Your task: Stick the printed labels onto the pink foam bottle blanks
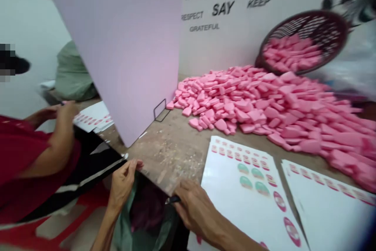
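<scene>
The person's right hand (196, 208) is closed on a small black thing (172, 200). The thing pokes out from under the fingers, and most of it is hidden, so I cannot tell what it is. The left hand (123, 182) is at the edge of the rough wooden table (173, 157), with its fingers bent. I cannot tell if it is holding something there. Below and between the hands is a soft green sack (125, 233), and it is dark inside.

Just right of the right hand lies a shiny white sheet with pink and green round labels (229, 212). The hand covers its bottom corner.

Past it is a big pile of pink foam pieces (249, 102). A dark red round plastic basket (305, 16) tips over the pile, and more pink pieces sit in it. A blurry white shape hides what is holding it.

A tall pale purple board (123, 47) blocks part of the view. Behind it, a person in a red shirt (29, 153) has both hands near some white sheets, but the hands are hard to see.
</scene>
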